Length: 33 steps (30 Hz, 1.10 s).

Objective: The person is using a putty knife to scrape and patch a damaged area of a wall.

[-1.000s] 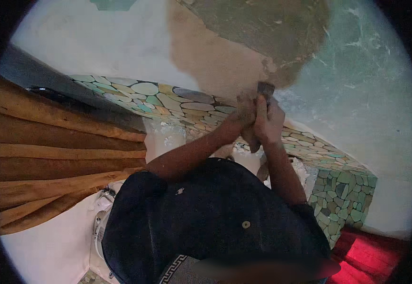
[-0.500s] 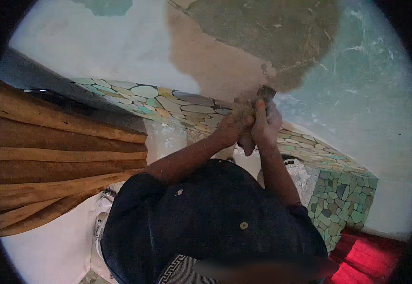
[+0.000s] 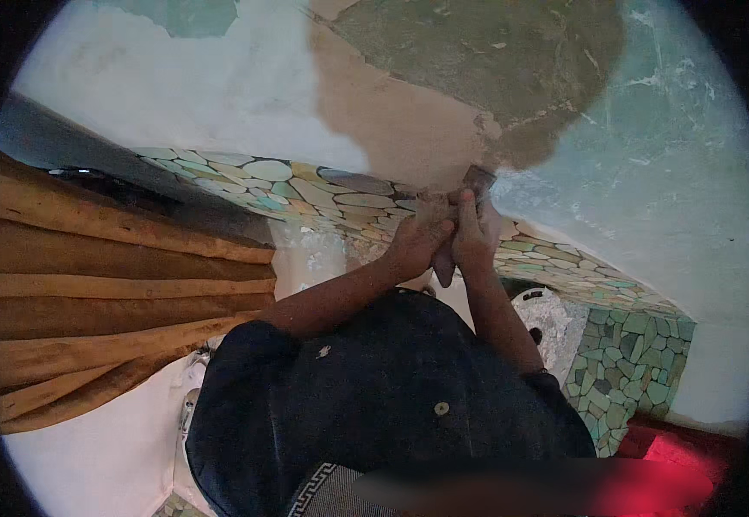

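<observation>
Against the patchy wall (image 3: 409, 121), scraper (image 3: 478, 183) above both gripping hands (image 3: 447, 237), blade upward.

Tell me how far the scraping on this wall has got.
Done: a broad stripped patch, tan and grey-green. In hand: both hands, left hand and right hand, press a scraper at the patch's lower edge. Left: white paint to its left and teal paint to its right.

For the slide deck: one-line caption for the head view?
Both hands, left and right, press a scraper against a peeling wall.
</observation>
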### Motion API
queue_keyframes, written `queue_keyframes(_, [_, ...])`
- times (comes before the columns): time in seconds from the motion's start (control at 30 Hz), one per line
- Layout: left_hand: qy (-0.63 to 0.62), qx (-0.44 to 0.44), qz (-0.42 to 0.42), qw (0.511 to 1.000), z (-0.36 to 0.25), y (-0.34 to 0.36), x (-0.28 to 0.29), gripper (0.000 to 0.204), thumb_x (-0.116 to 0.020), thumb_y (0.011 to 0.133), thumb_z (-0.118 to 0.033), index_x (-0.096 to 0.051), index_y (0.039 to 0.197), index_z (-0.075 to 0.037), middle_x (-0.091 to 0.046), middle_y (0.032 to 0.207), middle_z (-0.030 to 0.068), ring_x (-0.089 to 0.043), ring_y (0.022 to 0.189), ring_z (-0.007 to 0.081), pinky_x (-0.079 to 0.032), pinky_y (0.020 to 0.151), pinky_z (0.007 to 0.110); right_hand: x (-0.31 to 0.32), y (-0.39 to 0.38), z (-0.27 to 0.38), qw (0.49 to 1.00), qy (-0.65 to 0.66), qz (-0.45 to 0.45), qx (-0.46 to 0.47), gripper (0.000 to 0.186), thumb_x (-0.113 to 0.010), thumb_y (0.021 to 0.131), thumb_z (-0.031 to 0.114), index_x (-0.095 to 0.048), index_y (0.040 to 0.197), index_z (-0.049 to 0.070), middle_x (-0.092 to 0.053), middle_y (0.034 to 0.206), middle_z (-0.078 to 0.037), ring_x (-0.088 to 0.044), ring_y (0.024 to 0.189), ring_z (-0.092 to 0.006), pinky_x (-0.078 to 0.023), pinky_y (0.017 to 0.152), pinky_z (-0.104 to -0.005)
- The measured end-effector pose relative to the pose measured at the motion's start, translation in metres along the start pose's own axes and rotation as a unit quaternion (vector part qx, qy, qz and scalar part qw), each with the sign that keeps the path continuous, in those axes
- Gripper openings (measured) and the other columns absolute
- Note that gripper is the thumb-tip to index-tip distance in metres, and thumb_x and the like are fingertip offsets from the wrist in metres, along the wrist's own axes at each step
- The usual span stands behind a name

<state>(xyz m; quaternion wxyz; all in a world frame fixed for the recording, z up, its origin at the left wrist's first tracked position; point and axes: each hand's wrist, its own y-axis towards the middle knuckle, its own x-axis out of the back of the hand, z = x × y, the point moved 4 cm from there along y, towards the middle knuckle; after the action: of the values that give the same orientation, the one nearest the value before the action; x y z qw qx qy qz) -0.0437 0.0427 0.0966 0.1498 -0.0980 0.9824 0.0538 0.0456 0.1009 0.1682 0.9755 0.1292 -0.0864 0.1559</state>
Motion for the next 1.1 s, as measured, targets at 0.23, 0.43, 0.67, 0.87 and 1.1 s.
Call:
queue_keyframes(0.23, [0.311, -0.136, 0.008, 0.941, 0.006, 0.0, 0.008, 0.03, -0.049, 0.093, -0.027, -0.058, 0.109, -0.004, -0.063, 0.095, 0.0106, -0.06, 0.086, 0.0218, -0.047, 0.074, 0.036, -0.002, 0.008, -0.007, 0.999, -0.015, -0.03, 0.036, 0.031, -0.047, 0.094, 0.027, -0.058, 0.093, -0.002, -0.063, 0.081, -0.018, -0.061, 0.074, -0.0284, -0.046, 0.069, -0.0364])
queue_keyframes(0.43, [0.184, -0.071, -0.004, 0.98, 0.0, 0.007, 0.007, 0.032, -0.049, 0.093, -0.029, -0.059, 0.109, -0.003, -0.063, 0.095, 0.0117, -0.06, 0.086, 0.0202, -0.047, 0.075, 0.035, -0.004, 0.008, -0.021, 0.993, 0.0, -0.041, 0.108, 0.023, -0.049, 0.093, 0.02, -0.057, 0.089, -0.001, -0.061, 0.075, -0.017, -0.06, 0.067, -0.029, -0.045, 0.065, -0.0361])
queue_keyframes(0.67, [0.157, -0.069, -0.02, 0.985, -0.022, -0.002, -0.002, 0.027, -0.047, 0.093, -0.023, -0.059, 0.107, -0.003, -0.062, 0.093, 0.0165, -0.061, 0.085, 0.0295, -0.048, 0.073, 0.036, -0.004, -0.001, -0.019, 0.997, -0.006, -0.035, 0.066, 0.024, -0.05, 0.093, 0.021, -0.057, 0.092, -0.002, -0.061, 0.08, -0.015, -0.057, 0.072, -0.0248, -0.045, 0.068, -0.0337])
queue_keyframes(0.87, [0.357, -0.173, 0.026, 0.917, -0.007, 0.008, 0.008, 0.029, -0.046, 0.093, -0.025, -0.059, 0.106, -0.003, -0.062, 0.092, 0.0183, -0.061, 0.085, 0.0347, -0.047, 0.072, 0.041, -0.004, 0.013, -0.015, 0.998, 0.003, -0.036, 0.06, 0.025, -0.051, 0.092, 0.021, -0.056, 0.087, -0.003, -0.06, 0.075, -0.018, -0.057, 0.066, -0.0302, -0.045, 0.062, -0.0374])
queue_keyframes(1.1, [0.183, -0.05, -0.04, 0.981, -0.017, 0.005, 0.005, 0.031, -0.048, 0.093, -0.028, -0.059, 0.106, -0.002, -0.063, 0.091, 0.0169, -0.062, 0.081, 0.0319, -0.047, 0.07, 0.04, -0.007, 0.003, -0.015, 0.963, -0.13, -0.101, 0.213, 0.027, -0.051, 0.092, 0.023, -0.057, 0.088, -0.003, -0.061, 0.076, -0.018, -0.058, 0.068, -0.0306, -0.044, 0.063, -0.0378])
